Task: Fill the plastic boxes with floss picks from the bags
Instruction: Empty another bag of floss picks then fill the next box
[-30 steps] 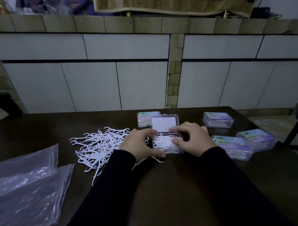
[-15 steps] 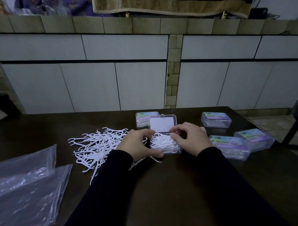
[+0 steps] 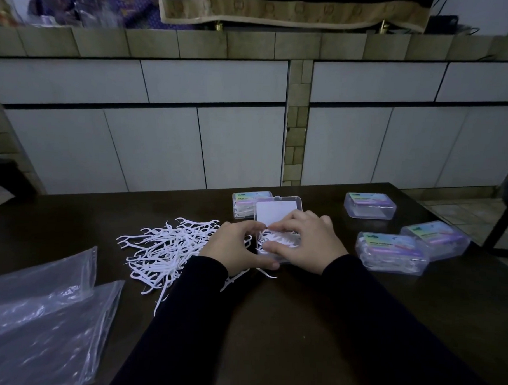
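Observation:
A clear open box sits mid-table, its lid raised at the back and white floss picks inside. My left hand grips the box's left side, with the thumb along its front edge. My right hand lies over the box, its curled fingers and thumb pinching the picks inside. A loose pile of floss picks is spread just left of my left hand. Two clear plastic bags lie flat at the near left.
Closed, labelled boxes stand around: one behind the open box, one at the far right, two to the right of my right hand. The dark table ends before white cabinets. A chair leg stands at the right.
My right hand has slid left from the box's right side to lie over the picks inside. My left hand has stayed on the box's left side.

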`<action>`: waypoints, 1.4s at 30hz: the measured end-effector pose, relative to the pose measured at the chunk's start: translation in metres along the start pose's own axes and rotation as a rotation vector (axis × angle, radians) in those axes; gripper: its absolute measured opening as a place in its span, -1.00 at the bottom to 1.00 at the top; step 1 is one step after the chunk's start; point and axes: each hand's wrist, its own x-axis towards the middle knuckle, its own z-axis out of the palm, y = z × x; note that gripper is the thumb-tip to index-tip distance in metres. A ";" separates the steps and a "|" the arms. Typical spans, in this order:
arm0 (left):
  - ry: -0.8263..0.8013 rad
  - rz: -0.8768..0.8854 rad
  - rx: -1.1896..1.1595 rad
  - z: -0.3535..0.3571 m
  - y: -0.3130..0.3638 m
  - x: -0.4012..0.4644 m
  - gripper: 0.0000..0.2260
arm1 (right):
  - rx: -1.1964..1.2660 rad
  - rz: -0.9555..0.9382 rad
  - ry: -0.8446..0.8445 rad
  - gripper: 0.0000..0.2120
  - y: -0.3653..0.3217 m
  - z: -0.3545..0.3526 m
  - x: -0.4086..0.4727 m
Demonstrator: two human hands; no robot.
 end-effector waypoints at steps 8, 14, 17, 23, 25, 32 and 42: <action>0.005 -0.015 0.011 -0.002 0.006 -0.003 -0.27 | 0.051 0.018 0.024 -0.66 0.007 -0.005 -0.001; 0.007 -0.034 0.018 -0.003 0.010 -0.005 -0.28 | 0.132 0.155 0.092 -0.75 0.021 -0.008 -0.003; -0.002 -0.041 0.020 -0.004 0.012 -0.006 -0.29 | 0.131 0.189 0.073 -0.76 0.022 -0.005 -0.003; -0.004 -0.038 0.017 -0.004 0.012 -0.007 -0.29 | 0.117 0.196 0.118 -0.73 0.023 -0.004 -0.001; -0.005 -0.043 0.010 -0.004 0.012 -0.006 -0.29 | 0.102 0.243 0.143 -0.72 0.024 -0.005 -0.001; 0.000 -0.043 0.012 -0.004 0.011 -0.007 -0.29 | 0.109 0.261 0.081 -0.71 0.024 -0.001 -0.001; 0.064 0.023 -0.100 -0.007 0.014 -0.009 -0.18 | 0.394 0.217 -0.155 0.02 0.030 -0.008 -0.013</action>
